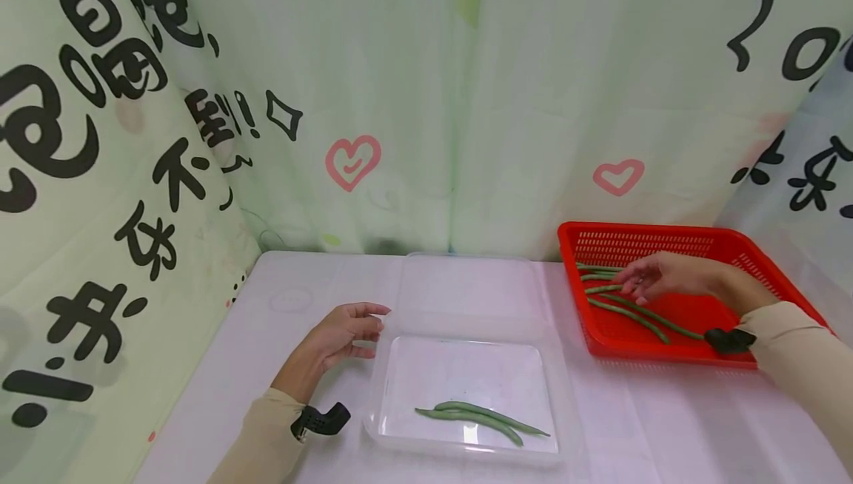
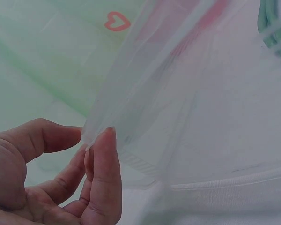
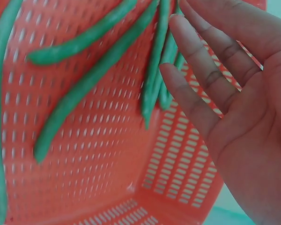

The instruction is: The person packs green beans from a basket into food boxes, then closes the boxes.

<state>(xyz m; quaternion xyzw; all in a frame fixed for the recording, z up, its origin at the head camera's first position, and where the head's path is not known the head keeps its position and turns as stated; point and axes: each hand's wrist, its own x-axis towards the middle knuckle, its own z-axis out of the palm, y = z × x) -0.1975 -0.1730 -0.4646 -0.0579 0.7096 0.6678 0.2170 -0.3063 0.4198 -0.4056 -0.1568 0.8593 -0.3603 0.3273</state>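
Observation:
On the table lies a clear plastic box (image 1: 466, 351) with its lid (image 1: 466, 284) folded back. Two green beans (image 1: 476, 417) lie together inside it near the front. My left hand (image 1: 346, 332) is at the box's left side; in the left wrist view its fingertips (image 2: 111, 133) pinch the thin plastic edge. My right hand (image 1: 673, 277) reaches into a red basket (image 1: 706, 351), palm over several green beans (image 1: 633, 310). In the right wrist view the right fingers (image 3: 187, 91) are extended beside a cluster of beans (image 3: 157, 65), not closed round them.
The red basket stands on the right of the white-clothed table (image 1: 320, 284), against the back curtain (image 1: 426, 99). A printed curtain (image 1: 100, 247) also hangs along the left side. Dark straps (image 1: 323, 419) circle both wrists.

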